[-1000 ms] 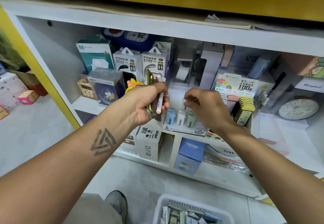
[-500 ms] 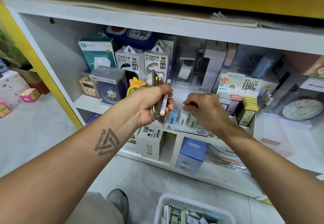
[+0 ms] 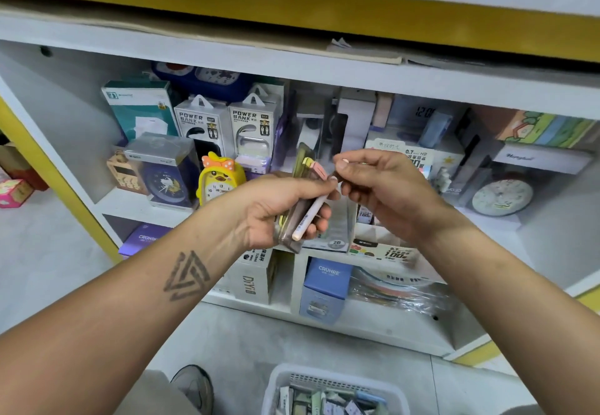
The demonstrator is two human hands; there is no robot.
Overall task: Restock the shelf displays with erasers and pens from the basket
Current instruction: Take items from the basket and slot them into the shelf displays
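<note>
I am gripping a fan of flat packs and a pale pen in my left hand, while my right hand is pinching the pink-topped pack, which I judge best drawn straight out toward the display tray just below.

basket: bottom edge cuts it off; display: hands hide most; right shelf labels blurred
</note>
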